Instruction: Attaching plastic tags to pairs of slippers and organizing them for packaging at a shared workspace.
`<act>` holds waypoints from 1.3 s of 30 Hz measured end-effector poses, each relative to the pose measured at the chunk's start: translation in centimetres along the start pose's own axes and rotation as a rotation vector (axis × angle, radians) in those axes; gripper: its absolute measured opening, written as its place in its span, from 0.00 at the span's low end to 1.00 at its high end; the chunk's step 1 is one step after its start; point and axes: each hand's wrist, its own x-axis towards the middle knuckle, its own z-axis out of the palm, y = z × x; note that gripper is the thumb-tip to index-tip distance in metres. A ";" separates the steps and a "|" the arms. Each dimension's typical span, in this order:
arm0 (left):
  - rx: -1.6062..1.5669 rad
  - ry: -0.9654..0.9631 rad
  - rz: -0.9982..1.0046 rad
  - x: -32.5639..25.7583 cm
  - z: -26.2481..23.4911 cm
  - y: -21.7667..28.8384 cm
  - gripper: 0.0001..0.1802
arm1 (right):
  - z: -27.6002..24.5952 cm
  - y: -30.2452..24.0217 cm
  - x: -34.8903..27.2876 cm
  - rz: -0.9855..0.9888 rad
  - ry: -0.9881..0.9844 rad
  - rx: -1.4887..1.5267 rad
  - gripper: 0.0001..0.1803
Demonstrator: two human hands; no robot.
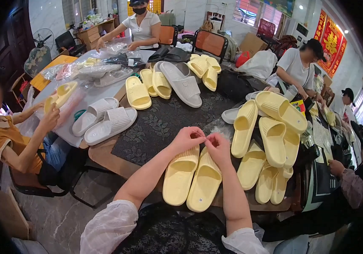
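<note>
Left hand (pixel 188 139) and right hand (pixel 218 148) meet fingertip to fingertip, fingers curled into a pinch; anything thin held between them—cannot tell. Yellow slipper pair directly below, at 6 o'clock: left slipper (pixel 181 174) under the left hand, right slipper (pixel 204 183) nearer the right. Long axes run roughly 7 to 1 o'clock, heels toward the wearer, straps beneath the hands; contact unclear. Further out, dark patterned mat (pixel 154 137); heaped yellow slippers (pixel 272 135) at 3 o'clock; grey pair (pixel 113 122) between 9 and 10—soles down, toes away.

Red banner (pixel 327 51) (gold characters (pixel 331 41)), slipper sticker (pixel 200 199).
</note>
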 end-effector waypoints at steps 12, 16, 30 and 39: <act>0.023 -0.091 0.027 0.1 -0.1 -0.4 0.07 | 0.1 -0.2 0.1 -0.026 -0.010 -0.020 0.05; -0.055 0.111 -0.051 0.5 -0.5 -0.3 0.07 | -0.2 1.2 0.3 0.029 0.097 0.074 0.05; -0.150 0.000 -0.077 0.2 -0.3 -0.3 0.07 | 0.0 -0.2 0.0 0.010 -0.003 -0.003 0.06; -0.041 0.077 -0.080 0.3 -0.4 -0.7 0.10 | 0.1 1.2 0.4 0.017 0.090 0.068 0.06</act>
